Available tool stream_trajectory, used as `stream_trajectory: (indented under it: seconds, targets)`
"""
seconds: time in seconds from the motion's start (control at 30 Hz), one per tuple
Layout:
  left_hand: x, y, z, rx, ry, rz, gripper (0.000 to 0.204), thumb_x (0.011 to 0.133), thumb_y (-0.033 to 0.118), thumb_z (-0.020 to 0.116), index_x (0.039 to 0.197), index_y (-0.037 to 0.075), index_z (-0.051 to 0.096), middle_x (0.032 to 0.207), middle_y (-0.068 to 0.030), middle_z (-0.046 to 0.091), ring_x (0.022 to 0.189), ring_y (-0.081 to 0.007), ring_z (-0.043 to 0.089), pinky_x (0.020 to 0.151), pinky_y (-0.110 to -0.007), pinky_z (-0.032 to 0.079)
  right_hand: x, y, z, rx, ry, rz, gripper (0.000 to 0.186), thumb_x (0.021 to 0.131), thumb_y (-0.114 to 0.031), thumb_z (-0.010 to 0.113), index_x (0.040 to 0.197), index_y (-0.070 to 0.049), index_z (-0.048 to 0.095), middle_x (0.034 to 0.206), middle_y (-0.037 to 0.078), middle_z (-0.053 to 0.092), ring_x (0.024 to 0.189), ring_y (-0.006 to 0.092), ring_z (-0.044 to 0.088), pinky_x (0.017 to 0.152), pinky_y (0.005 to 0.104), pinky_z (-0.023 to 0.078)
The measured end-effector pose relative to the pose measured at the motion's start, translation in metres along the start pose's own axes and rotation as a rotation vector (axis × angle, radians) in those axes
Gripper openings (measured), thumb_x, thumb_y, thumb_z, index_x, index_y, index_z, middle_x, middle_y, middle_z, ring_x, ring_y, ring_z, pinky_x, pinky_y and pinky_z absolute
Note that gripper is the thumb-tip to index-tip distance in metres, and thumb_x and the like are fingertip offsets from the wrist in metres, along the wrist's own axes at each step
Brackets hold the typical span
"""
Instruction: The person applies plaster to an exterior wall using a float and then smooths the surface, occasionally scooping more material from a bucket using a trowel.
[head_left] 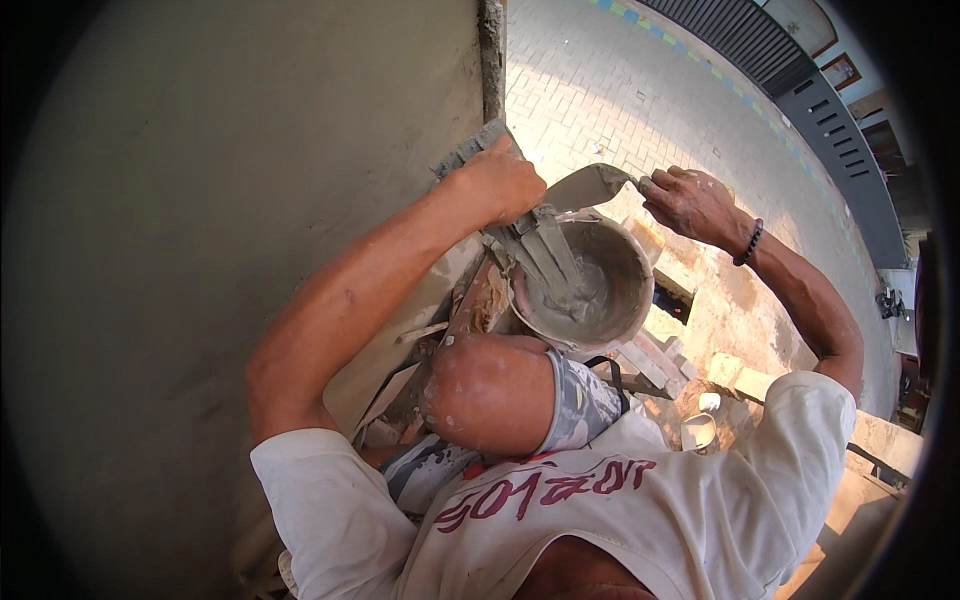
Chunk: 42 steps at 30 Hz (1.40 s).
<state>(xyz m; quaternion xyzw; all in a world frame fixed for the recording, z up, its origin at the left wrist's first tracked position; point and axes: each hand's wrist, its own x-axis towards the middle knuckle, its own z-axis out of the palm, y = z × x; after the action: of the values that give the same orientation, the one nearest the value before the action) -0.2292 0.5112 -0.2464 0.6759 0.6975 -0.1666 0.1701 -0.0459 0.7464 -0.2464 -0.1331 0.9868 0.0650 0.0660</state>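
One round bucket (640, 280), its pale rim smeared and crusted, holds wet grey mortar (592, 300), smooth and slick at the bottom, with a thin film up the inner wall. A ridged, mortar-coated mass (550, 255) slants over the bucket's upper-left rim down into the mix; whether it is a tool or thick mortar cannot be told.

Up and left of the bucket, the left hand (503, 187) is clenched on a mortar-caked board (472, 150), rough and lumpy along its edge; the fingertips underneath are hidden. Up and right of the bucket, the right hand (698, 206), spattered grey, has its fingers curled around the handle end of a trowel (590, 187). The trowel's flat, tapering metal blade, dulled by a grey coat, lies just above the bucket's top rim in the view.

Left of the bucket spreads a matte, grey plastered wall (230, 200). Below the bucket is a bare knee (490, 395), flecked with mortar, beside camouflage-patterned cloth shorts (582, 400). Down and right of the bucket sits a small white vessel (698, 432), its contents unclear. Beyond the bucket's top lies interlocking block paving (580, 100).
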Motion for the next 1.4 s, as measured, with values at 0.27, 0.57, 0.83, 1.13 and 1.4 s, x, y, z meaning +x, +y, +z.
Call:
stream_trajectory:
  seconds: [0.27,0.57,0.83,1.13,1.4]
  targets:
    - [-0.017,-0.016,0.005,-0.067,0.08,-0.094,0.021,0.075,-0.003,0.062,0.09,0.01,0.067,0.088,-0.0114,0.068,0.095,-0.0277,0.063,0.094,-0.044,0.038,-0.049,-0.017,0.056,0.082,-0.219,0.006,0.026,0.089,-0.027,0.059,0.106,-0.007,0.061,0.091,0.01,0.062,0.083,0.0279,0.064,0.069,0.0388,0.054]
    - [-0.015,-0.044,0.114,-0.839,0.651,-0.509,0.025,0.081,0.02,0.066,0.091,-0.003,0.064,0.085,-0.0179,0.068,0.084,-0.0324,0.066,0.071,-0.041,0.049,-0.08,-0.085,0.128,0.563,-0.35,0.143,0.018,0.08,-0.013,0.056,0.09,0.002,0.058,0.086,0.023,0.057,0.078,0.0367,0.058,0.068,0.0439,0.048]
    - [0.084,-0.008,0.217,-2.052,0.554,-0.372,0.025,0.088,0.03,0.057,0.09,0.005,0.063,0.084,-0.0038,0.062,0.075,-0.0139,0.056,0.068,-0.03,0.045,-0.049,-0.088,0.211,0.533,-0.485,0.24,0.024,0.078,-0.019,0.057,0.07,0.003,0.065,0.07,0.023,0.062,0.066,0.0374,0.062,0.063,0.045,0.051]
    - [0.14,0.058,0.21,-2.369,0.54,-0.719,0.028,0.079,0.031,0.059,0.074,0.004,0.059,0.071,-0.0038,0.053,0.064,-0.0195,0.046,0.067,-0.035,0.038,-0.002,-0.128,0.175,0.306,-0.501,0.336,0.017,0.079,-0.009,0.057,0.078,0.005,0.066,0.076,0.024,0.066,0.074,0.0385,0.068,0.067,0.0448,0.055]
    - [0.141,0.063,0.202,-2.272,0.735,-0.774,0.029,0.074,0.028,0.058,0.064,0.001,0.053,0.063,-0.0047,0.048,0.059,-0.0187,0.04,0.056,-0.039,0.033,0.002,-0.173,0.164,0.067,-0.528,-0.025,0.013,0.079,-0.011,0.062,0.075,-0.004,0.072,0.074,0.014,0.068,0.073,0.027,0.07,0.059,0.0357,0.057]
